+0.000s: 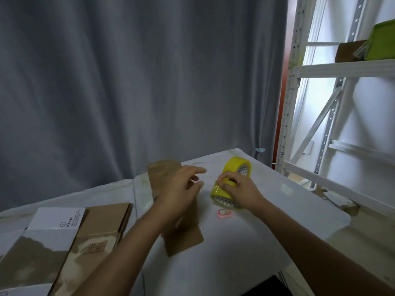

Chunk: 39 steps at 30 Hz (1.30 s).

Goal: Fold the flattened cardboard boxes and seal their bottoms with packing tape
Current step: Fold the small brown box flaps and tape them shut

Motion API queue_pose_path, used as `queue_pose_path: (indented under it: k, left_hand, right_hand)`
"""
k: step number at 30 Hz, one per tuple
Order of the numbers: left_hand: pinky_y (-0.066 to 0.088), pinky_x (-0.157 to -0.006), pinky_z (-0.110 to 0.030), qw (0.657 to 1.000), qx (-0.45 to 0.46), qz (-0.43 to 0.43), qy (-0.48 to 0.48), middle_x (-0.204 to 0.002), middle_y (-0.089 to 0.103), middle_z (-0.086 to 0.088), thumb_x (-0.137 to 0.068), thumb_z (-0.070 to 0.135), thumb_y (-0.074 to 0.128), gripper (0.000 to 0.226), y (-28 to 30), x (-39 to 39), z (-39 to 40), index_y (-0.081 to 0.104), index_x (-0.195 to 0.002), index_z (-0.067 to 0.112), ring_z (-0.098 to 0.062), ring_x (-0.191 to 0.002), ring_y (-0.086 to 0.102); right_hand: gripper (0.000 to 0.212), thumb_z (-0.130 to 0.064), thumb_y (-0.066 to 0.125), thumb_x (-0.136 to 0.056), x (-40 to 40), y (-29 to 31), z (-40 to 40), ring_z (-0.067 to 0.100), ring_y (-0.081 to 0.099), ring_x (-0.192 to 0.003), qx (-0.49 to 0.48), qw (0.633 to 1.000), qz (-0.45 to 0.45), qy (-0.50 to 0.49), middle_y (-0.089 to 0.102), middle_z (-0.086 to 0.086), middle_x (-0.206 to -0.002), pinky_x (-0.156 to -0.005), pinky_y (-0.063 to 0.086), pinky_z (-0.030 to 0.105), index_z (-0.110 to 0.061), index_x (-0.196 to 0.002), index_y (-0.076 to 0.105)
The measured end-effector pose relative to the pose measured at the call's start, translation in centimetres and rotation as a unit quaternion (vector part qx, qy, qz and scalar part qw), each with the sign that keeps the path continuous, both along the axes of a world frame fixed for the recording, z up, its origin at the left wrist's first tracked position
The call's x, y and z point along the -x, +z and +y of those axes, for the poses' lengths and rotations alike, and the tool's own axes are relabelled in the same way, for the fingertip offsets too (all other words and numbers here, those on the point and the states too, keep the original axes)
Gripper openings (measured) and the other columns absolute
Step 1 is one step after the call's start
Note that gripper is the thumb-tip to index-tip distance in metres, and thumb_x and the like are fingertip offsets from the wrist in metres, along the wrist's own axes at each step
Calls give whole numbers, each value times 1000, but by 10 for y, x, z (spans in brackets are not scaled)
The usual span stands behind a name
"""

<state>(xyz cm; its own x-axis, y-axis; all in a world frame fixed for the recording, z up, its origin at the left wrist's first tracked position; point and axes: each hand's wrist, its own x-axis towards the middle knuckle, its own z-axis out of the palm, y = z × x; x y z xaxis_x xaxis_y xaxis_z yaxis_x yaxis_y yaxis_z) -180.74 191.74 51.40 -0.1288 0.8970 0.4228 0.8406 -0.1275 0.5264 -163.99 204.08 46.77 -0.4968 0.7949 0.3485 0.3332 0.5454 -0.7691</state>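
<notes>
While the head view is partly motion-blurred, the main layout reads fine. Right hand [239,190] sits on the yellow packing tape roll [232,180], fingers and thumb curled onto its outer band, pinching at the tape surface. Roll stands on edge on the white table [267,221], tilted, patterned inner core visible at both ends.

Left hand [181,189] hovers over a flattened cardboard box [171,210], fingers extended and loosely spread, holding nothing; cannot tell whether the palm touches the cardboard. That box lies flat on the table just left of the roll, long axis running away from the camera, near end by the left forearm.

Small pink-rimmed object [224,213] lies on the table just in front of the roll, between the two forearms; too small to identify.

Stack of flattened boxes [70,242] at lower left, brown with white printed panels, well apart from the hands.

Grey curtain [139,82] behind the table. White metal shelving [331,124] at right, green bin [382,43] on the upper shelf.
</notes>
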Motion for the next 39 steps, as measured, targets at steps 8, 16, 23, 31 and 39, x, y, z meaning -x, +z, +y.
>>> queue_pose_path:
  k: [8, 16, 23, 31, 39]
  left_hand:
    - [42, -54, -8, 988, 47, -134, 59, -90, 66, -5, -87, 19, 71, 15, -47, -56, 23, 68, -94, 6, 0, -68, 61]
    - [42, -46, -6, 969, 43, -231, 77, -82, 63, -5, -94, 1, 51, 14, -52, -68, 27, 65, -93, -1, 12, -54, 57]
    - [49, -49, -17, 923, 68, -366, 99, -68, 61, -7, -97, 3, 50, 17, -68, -73, 42, 59, -82, 4, -6, -49, 59]
    - [55, -84, -49, 925, 168, -330, 84, -55, 64, 2, -85, 14, 54, 42, -102, -90, 71, 65, -47, 28, -24, -70, 64]
    - [46, -72, -30, 947, 225, -206, 103, -84, 68, -16, -94, 23, 52, 30, -111, -115, 78, 67, -78, 3, -31, -85, 63]
  right_hand:
    - [7, -18, 63, -91, -18, -6, -17, -9, 56, -77, 6, 1000, 12, -28, 67, -6, -89, -67, 38, 3, -17, -93, 69]
    - [17, -28, 57, -95, -37, -7, -13, 10, 58, -94, 25, 997, -66, 6, 64, -11, -105, -83, 44, 18, -31, -110, 65]
    - [17, -29, 59, -94, -71, -21, 4, 20, 61, -105, 258, 963, 41, 62, 66, 1, -109, -94, 48, 32, -20, -108, 64]
    - [30, -47, 65, -84, -82, 0, 32, 18, 56, -93, -19, 964, -256, -72, 66, 3, -101, -82, 47, 33, -20, -96, 69]
    - [43, -53, 67, -81, -62, 2, 42, 23, 56, -101, -56, 879, -470, -52, 56, 6, -111, -84, 48, 35, -18, -106, 62]
